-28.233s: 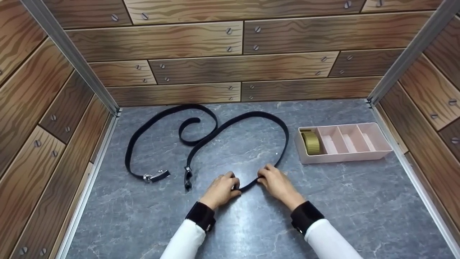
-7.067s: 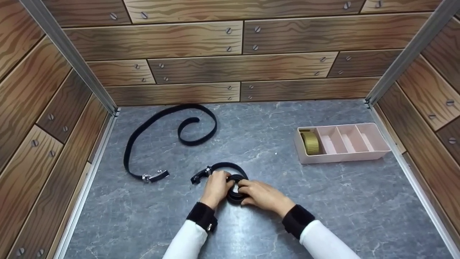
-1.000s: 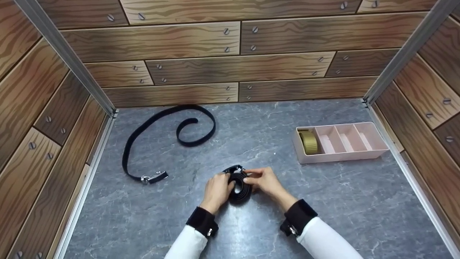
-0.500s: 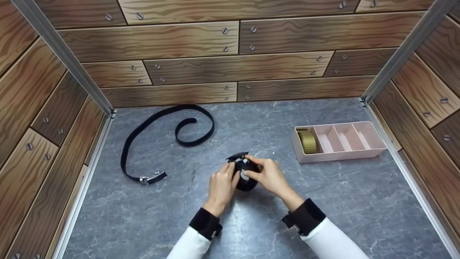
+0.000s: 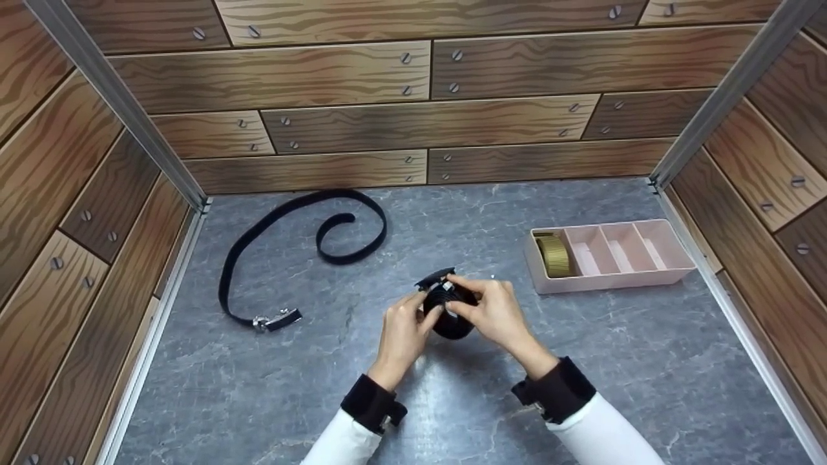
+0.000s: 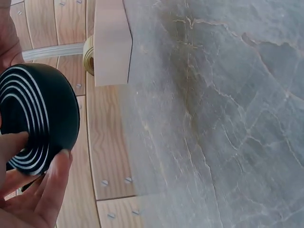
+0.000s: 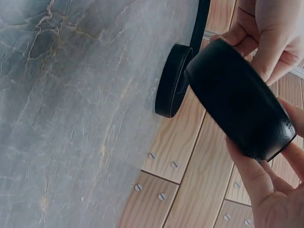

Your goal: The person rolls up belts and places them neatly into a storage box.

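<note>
A black belt (image 5: 455,327), wound into a tight coil, is held between both hands, lifted off the grey marbled surface. My left hand (image 5: 402,329) grips its left side, thumb at the coil's centre. My right hand (image 5: 502,313) pinches the right side near the silvery buckle part, which shows along the top with a short flap. The left wrist view shows the coil's layered edge (image 6: 35,109) with pale lines; in the right wrist view its smooth outer face (image 7: 232,99) shows. A second black belt (image 5: 225,274) lies loosely curled at the left, with a silvery buckle (image 5: 260,323).
A pale pink divided box (image 5: 614,281) stands at the right, with a gold ribbed roll (image 5: 554,254) in its leftmost compartment. Wood-patterned walls (image 5: 336,123) with metal corner posts (image 5: 110,97) enclose the back and both sides.
Over the longer span, the belt stretched on the surface has become a coil. In the last second both hands have raised it and tilted it, shifting slightly right and away. The second belt lies unchanged.
</note>
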